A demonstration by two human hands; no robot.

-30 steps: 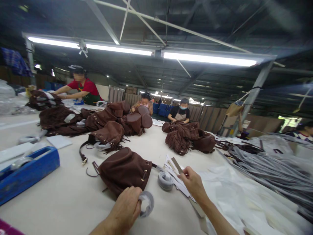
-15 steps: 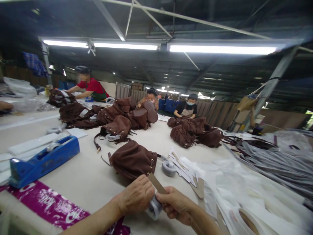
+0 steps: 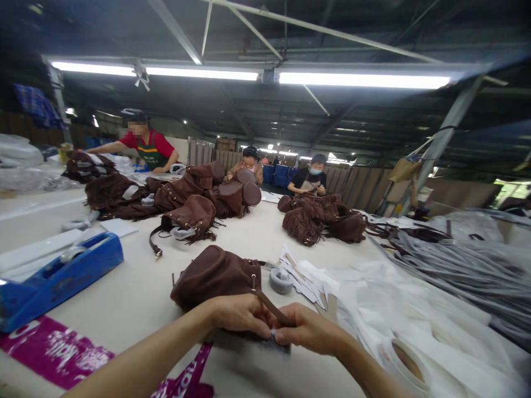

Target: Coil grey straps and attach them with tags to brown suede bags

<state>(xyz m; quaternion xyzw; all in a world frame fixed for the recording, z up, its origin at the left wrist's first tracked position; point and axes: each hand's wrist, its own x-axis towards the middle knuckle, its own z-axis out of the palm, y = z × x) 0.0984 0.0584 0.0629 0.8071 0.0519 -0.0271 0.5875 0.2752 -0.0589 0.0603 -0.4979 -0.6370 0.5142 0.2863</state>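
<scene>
A brown drawstring bag (image 3: pixel 213 279) with metal eyelets lies on its side in front of me. At its mouth, my right hand (image 3: pixel 311 331) is closed on a flat brown strip (image 3: pixel 271 307) that now looks bent; whether it is card or leather I cannot tell. My left hand (image 3: pixel 243 318) is closed against the right one, thumb and fingers pinched at the strip's lower side. Under the fingertips shows part of a grey plastic-wrapped bundle (image 3: pixel 280 344), mostly hidden. Just beyond the hands rests a wrapped grey coil (image 3: pixel 281 281) joined to a dark strap.
A blue tape dispenser (image 3: pixel 62 276) and purple printed plastic (image 3: pixel 58 354) are on the left. Several brown bags (image 3: pixel 191 193) are heaped farther back. Paper strips (image 3: pixel 301 276), white sheets, a tape roll (image 3: pixel 404 365) and grey wrapped straps (image 3: pixel 448 276) cover the right. Co-workers stand across the table.
Both hands have drawn closer together, and the brown strip has gone from straight to curved. My view has shifted slightly right. At the left, a co-worker has straightened somewhat, one arm outstretched.
</scene>
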